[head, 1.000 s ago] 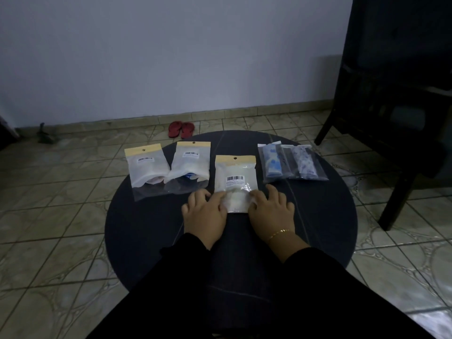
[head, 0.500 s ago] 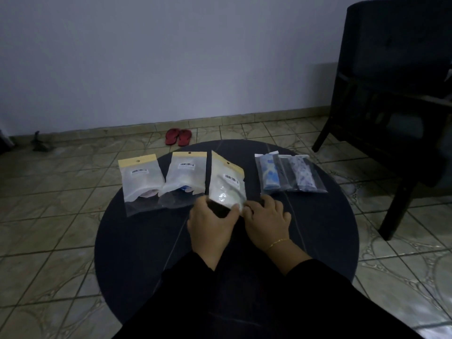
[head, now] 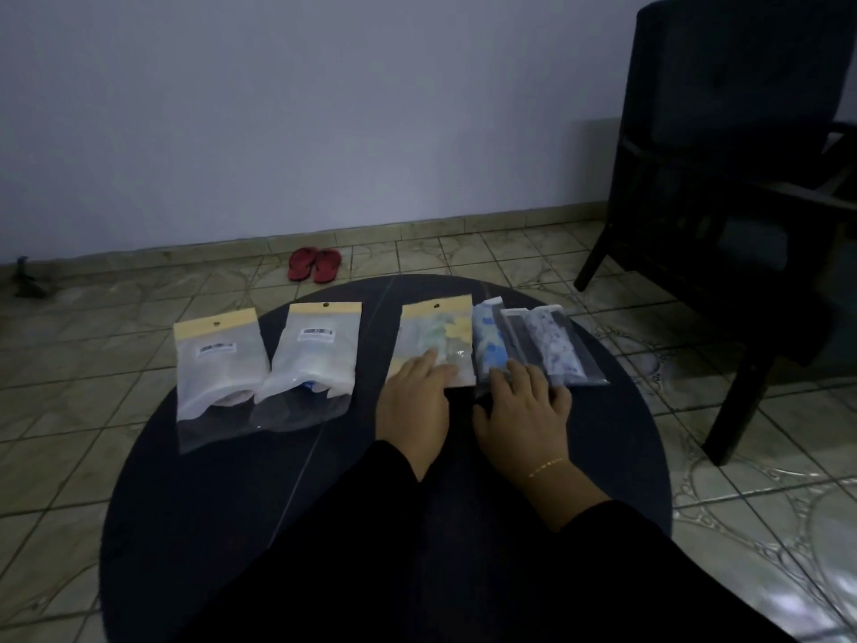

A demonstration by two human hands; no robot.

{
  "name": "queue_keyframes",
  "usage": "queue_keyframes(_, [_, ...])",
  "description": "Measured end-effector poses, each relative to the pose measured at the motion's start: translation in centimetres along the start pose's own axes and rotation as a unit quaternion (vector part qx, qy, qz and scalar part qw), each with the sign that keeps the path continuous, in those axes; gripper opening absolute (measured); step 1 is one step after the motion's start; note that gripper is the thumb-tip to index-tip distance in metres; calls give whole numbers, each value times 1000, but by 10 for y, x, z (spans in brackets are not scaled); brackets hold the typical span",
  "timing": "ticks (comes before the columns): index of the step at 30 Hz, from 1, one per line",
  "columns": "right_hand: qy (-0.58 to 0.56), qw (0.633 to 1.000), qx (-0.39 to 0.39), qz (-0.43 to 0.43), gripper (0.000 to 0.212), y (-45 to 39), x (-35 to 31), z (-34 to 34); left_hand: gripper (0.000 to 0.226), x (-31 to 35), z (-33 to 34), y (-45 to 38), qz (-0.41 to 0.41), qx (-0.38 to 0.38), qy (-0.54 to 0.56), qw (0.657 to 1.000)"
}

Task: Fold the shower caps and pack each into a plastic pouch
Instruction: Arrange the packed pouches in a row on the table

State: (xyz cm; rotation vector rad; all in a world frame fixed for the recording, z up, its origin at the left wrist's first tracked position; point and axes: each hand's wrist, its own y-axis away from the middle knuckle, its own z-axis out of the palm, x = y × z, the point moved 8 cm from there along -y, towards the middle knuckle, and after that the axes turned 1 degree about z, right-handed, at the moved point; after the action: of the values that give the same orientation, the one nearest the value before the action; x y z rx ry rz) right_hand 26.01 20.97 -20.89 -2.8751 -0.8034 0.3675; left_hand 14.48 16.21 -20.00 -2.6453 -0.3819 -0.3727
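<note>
Three filled pouches [head: 324, 350] lying on table [head: 195, 503]; left hand [head: 412, 401] pressing third pouch [head: 433, 341] flat-fingered, right hand [head: 521, 410] resting open on unpacked caps [head: 533, 345].

Four pouches lie flat in a row. The third pouch [head: 433, 338], yellow-topped with a pale patterned cap inside, sits under the left hand's [head: 414, 401] fingertips. The clear pouch [head: 538, 345] of blue and dark folded caps lies under the right hand's [head: 521, 408] fingers. Two white-filled pouches [head: 218, 364] [head: 315, 359] lie left of the left hand.
</note>
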Motion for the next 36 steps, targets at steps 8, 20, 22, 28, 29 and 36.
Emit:
queue_keyframes(8, [8, 999, 53, 7, 65, 4, -8, 1, 55, -11, -13, 18, -16, 62, -108, 992])
queue_keyframes(20, [13, 989, 85, -120, 42, 65, -81, -6, 48, -54, -53, 93, -187, 34, -123, 974])
queue_keyframes(22, [0, 991, 59, -124, 44, 71, -84, -3, 36, -45, -59, 106, -155, 38, -130, 979])
queue_keyframes(28, [-57, 991, -19, -116, 51, 78, -77, 3, 25, -17, -85, 146, -14, 126, -24, 992])
queue_keyframes(29, [-73, 991, -26, -112, 51, 78, -77, 3, 25, -18, -97, 151, -6, 159, 4, 987])
queue_keyframes(36, [-108, 984, -79, -118, 45, 67, -83, 5, 29, -106, -132, 154, -175, 182, 60, 966])
